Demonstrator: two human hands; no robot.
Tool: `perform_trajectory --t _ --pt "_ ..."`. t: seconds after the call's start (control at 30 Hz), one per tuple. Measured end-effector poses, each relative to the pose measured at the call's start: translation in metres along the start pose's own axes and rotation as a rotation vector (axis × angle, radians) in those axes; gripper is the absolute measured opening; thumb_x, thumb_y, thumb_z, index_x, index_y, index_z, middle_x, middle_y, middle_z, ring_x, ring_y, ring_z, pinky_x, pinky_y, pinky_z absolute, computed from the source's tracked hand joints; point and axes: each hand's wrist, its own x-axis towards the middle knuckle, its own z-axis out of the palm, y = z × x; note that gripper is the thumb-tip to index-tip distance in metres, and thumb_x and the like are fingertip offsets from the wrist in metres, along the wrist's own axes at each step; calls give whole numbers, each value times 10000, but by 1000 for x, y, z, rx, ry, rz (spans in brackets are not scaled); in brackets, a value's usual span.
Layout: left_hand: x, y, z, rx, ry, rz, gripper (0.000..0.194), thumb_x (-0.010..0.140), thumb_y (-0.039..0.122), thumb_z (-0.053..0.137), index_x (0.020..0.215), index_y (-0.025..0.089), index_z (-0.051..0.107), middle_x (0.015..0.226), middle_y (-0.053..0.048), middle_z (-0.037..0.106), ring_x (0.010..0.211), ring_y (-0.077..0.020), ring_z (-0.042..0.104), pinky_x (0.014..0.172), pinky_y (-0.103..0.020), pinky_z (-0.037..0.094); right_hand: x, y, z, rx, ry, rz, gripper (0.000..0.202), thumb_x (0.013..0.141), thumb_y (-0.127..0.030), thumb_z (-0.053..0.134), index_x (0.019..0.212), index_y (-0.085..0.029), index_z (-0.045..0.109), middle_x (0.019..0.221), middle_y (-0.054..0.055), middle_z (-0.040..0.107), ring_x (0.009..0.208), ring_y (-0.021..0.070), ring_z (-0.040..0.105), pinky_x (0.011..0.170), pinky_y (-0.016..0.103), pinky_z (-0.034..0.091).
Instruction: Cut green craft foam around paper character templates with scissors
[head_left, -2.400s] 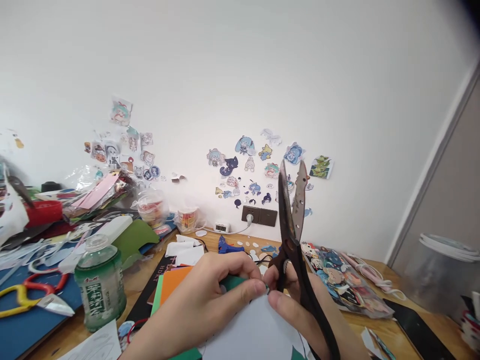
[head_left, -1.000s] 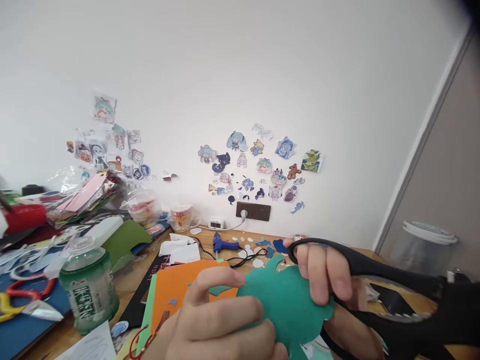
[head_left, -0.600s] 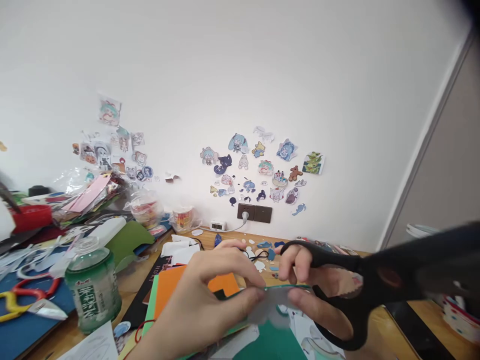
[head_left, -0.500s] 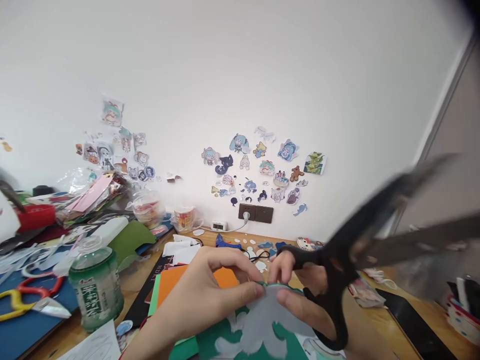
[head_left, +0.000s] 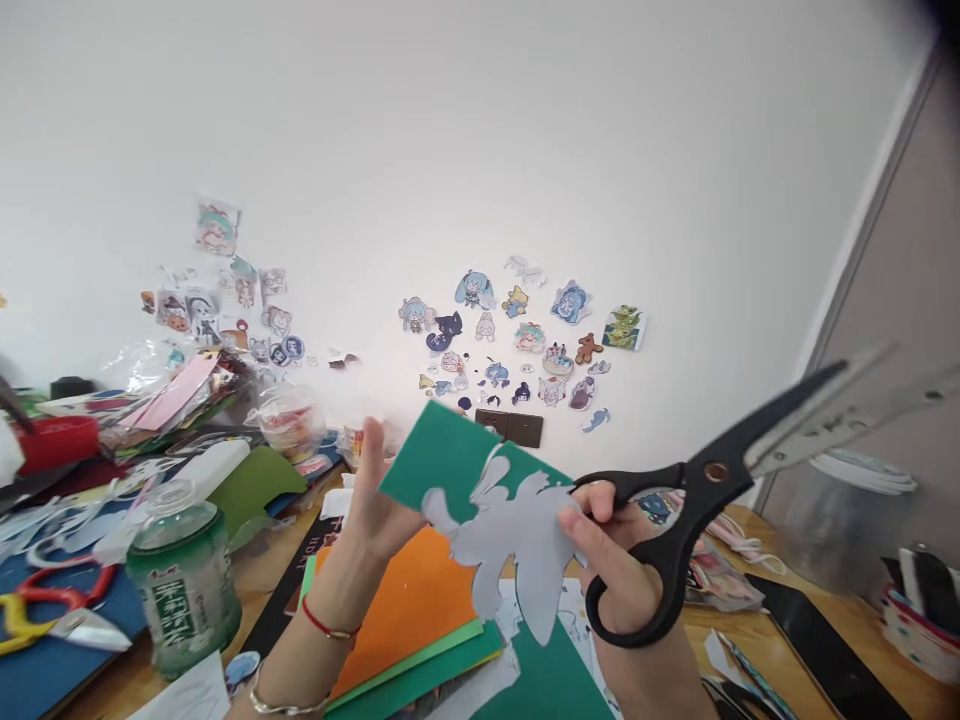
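Note:
A white paper cutout [head_left: 517, 535] with leaf-like lobes lies against a sheet of green paper [head_left: 442, 455], which is partly cut along its outline. My right hand [head_left: 622, 560] pinches both at their right side. Its fingers also pass through the handles of black-handled scissors [head_left: 705, 490], whose blades point up and right, parted and away from the paper. My left hand [head_left: 386, 510] is behind the green paper's left edge, thumb stretched up and apart from it; its other fingers are mostly hidden. Below hangs another piece of green paper [head_left: 555, 670] with a jagged cut edge.
Orange paper [head_left: 405, 610] and green sheets are stacked on the desk. At left stand a green-labelled jar [head_left: 184, 590] and red-and-yellow scissors [head_left: 71, 615] beside piled scraps. A black tablet-like slab [head_left: 825, 650] and a pen cup [head_left: 922, 620] are at right. Paper figures cover the wall.
The paper has been raised and turned, showing more green. My left hand has let go its pinch and opened, thumb up. The scissors in my right hand have swung slightly lower.

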Motion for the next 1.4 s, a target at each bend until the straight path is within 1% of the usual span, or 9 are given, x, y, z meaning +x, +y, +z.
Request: perform_trajectory --t 0.1,0.17,0.33,0.6,0.8,0.93,1.07,1.23,1.4 --pt "-4 -17 19 37 -71 -9 990 497 952 362 1086 208 643 1033 -137 686 1011 -344 616 769 -432 524 -1 8 5 42 132 -34 461 645 -407 781 610 -217 363 530 -58 468 463 113 455 475 245 387" --pt "-9 -26 36 101 -91 -41 861 414 823 656 1021 213 672 990 -114 700 1015 -339 611 805 -414 517 -5 12 10 42 202 -54 442 670 -393 767 639 -227 358 559 -56 506 535 141 524 551 277 438" --pt "-18 -26 63 179 133 -100 337 770 475 674 941 185 677 910 -66 711 924 -214 623 816 -296 487 -15 11 23 31 257 -31 398 696 -357 748 656 -231 372 711 -4 632 713 196 621 679 327 484" --pt "-28 12 58 514 243 -75 282 712 425 705 633 159 652 538 20 541 483 -96 430 425 -193 294 -6 -4 19 8 240 43 351 638 -287 765 671 -214 422 602 -48 567 533 126 522 554 269 414" --pt "-31 24 52 649 318 -93 234 655 398 744 597 189 656 572 16 574 520 -118 486 454 -194 358 -9 -5 17 -109 138 163 285 679 -319 752 735 -208 496 747 -24 641 751 160 612 698 265 468" --pt "-36 21 45 717 403 -64 183 620 386 770 701 228 726 734 -24 665 617 -173 582 489 -212 431 -2 0 11 -67 94 160 311 591 -296 764 655 -199 476 705 -4 662 569 149 600 586 279 485" --pt "-36 20 42 738 314 -101 188 647 379 750 717 207 726 736 -45 669 651 -186 591 517 -219 448 -4 -6 11 -159 88 148 294 604 -267 765 677 -202 488 736 5 662 626 153 588 579 261 462" --pt "-23 18 31 461 -51 -106 270 792 445 639 814 180 687 679 -20 635 566 -116 557 512 -190 446 -12 -9 19 -186 242 107 329 627 -300 782 695 -212 472 696 -11 641 635 159 584 584 265 454" --pt "-10 -6 11 470 -221 181 863 536 861 530 1073 194 640 990 -132 651 860 -240 644 731 -370 533 -11 6 22 31 297 73 370 652 -291 788 712 -219 430 706 -37 630 651 147 602 609 266 459"
